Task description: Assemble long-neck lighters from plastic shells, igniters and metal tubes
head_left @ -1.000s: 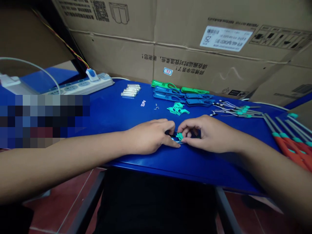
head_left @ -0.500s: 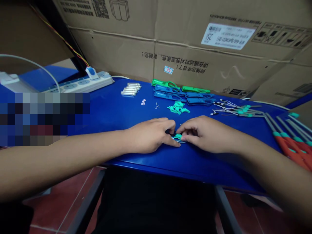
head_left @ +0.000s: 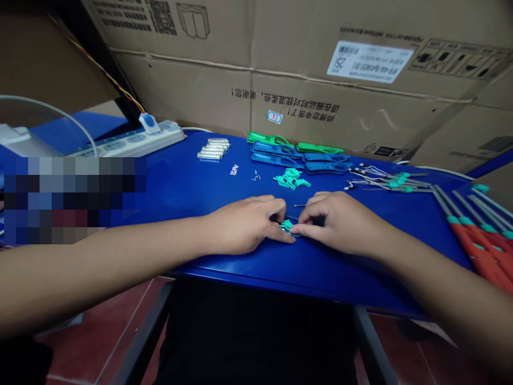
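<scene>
A blue lighter handle shell [head_left: 296, 233] lies on the blue table between my hands, mostly hidden by fingers. My left hand [head_left: 248, 224] is curled round its left part, thumb and index finger holding it down. A small teal trigger piece [head_left: 286, 225] sits at the shell, beside the left fingertips. Thumb and fingers of my right hand [head_left: 342, 222] are pinched together at the teal piece and the shell's loop. A thin metal rod [head_left: 299, 206] shows beside the right knuckles; whether that hand holds it, I cannot tell.
Behind lie teal trigger pieces [head_left: 291, 178], blue and green handle shells [head_left: 276, 148], clear tubes [head_left: 214, 149] and tiny pins [head_left: 255, 175]. Wired metal rods [head_left: 401, 183] and orange-handled lighters [head_left: 476, 240] are right. A power strip [head_left: 136, 138] stands left; a cardboard box [head_left: 292, 80] backs the table.
My right fingers have shifted slightly left over the teal piece, and more of the thin metal rod shows. My left hand stays nearly still. The view has tilted slightly.
</scene>
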The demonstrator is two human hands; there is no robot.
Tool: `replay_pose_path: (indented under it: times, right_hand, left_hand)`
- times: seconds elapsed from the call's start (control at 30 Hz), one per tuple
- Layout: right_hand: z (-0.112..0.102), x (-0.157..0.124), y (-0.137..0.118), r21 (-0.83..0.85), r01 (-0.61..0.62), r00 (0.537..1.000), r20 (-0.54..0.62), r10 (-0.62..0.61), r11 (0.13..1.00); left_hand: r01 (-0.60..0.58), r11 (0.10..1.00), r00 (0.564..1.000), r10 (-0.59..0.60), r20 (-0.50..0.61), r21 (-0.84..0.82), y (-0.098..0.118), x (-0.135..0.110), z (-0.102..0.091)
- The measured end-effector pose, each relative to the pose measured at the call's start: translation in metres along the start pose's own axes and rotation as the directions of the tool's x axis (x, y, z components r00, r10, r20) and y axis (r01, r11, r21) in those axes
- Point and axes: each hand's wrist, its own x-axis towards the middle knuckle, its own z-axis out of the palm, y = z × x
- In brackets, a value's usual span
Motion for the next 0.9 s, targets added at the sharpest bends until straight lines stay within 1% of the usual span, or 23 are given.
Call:
replay_pose_path:
  times: [0.13,0.2,0.33,0.53,0.6,0.73,0.8,0.9]
  right_hand:
    - [0.001,-0.005,-0.001,-0.057,0.130,0.991,0.020,-0.129,0.990]
    - [0.001,-0.007,-0.002,-0.091,0.172,0.985,0.027,-0.170,0.981]
    - [0.004,-0.012,-0.005,-0.151,0.174,0.985,0.012,-0.174,0.973]
    - [0.008,-0.014,-0.008,-0.236,0.205,0.976,-0.026,-0.217,0.950]
    - [0.009,-0.015,-0.009,-0.272,0.207,0.974,-0.030,-0.224,0.940]
    - [0.010,-0.015,-0.010,-0.363,0.235,0.966,-0.015,-0.257,0.902]
    - [0.011,-0.015,-0.009,-0.394,0.257,0.960,-0.002,-0.280,0.883]
    - [0.011,-0.014,-0.008,-0.445,0.295,0.946,0.013,-0.323,0.846]
  left_hand:
    - [-0.010,1.000,1.000,0.010,-0.012,0.001,0.000,0.000,0.000]
    - [-0.006,1.000,1.000,0.006,-0.012,0.003,0.001,0.000,-0.001]
    - [-0.004,1.000,1.000,0.004,-0.014,0.009,0.001,0.000,-0.001]
    - [-0.004,0.999,0.999,0.006,-0.040,0.037,0.002,-0.001,0.000]
    - [0.029,1.000,0.997,-0.028,-0.074,0.011,0.003,-0.001,0.000]
    - [0.138,0.979,0.969,-0.165,-0.185,-0.149,0.004,-0.001,0.002]
    - [0.156,0.969,0.961,-0.194,-0.199,-0.191,0.004,-0.002,0.003]
    - [0.167,0.957,0.958,-0.214,-0.192,-0.236,0.002,-0.001,0.003]
